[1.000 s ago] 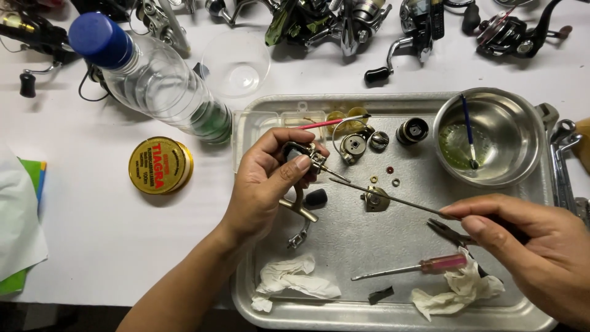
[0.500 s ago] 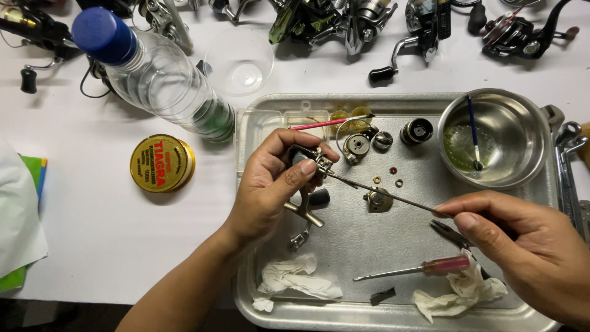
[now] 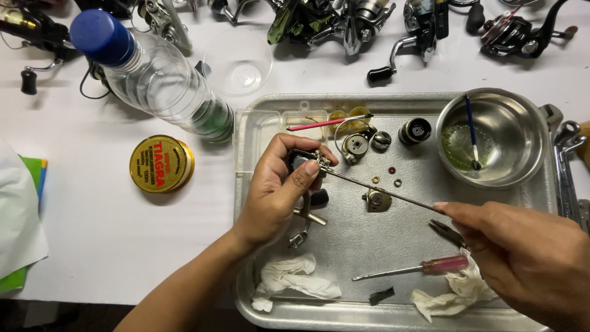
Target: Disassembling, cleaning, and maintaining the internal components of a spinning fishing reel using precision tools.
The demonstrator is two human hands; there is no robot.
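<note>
My left hand (image 3: 278,190) grips a small dark fishing-reel body (image 3: 302,161) over the left part of a metal tray (image 3: 246,132). My right hand (image 3: 522,255) holds a long thin metal tool (image 3: 381,191) whose tip touches the reel part at my left fingertips. Loose reel pieces lie on the tray between the hands: a round gear housing (image 3: 355,145), a small brass piece (image 3: 377,200) and tiny washers (image 3: 386,180). A pink-handled screwdriver (image 3: 424,267) rests just below my right hand.
A steel bowl (image 3: 495,138) with greenish liquid and a blue brush sits at the tray's right. Crumpled tissues (image 3: 289,280) lie at the tray's front. A blue-capped clear bottle (image 3: 153,77), a clear cup (image 3: 238,61), a yellow round tin (image 3: 161,163) and several reels (image 3: 344,18) surround it.
My right hand has shifted slightly right and down while keeping the thin tool against the reel part. My left hand holds the part in nearly the same place.
</note>
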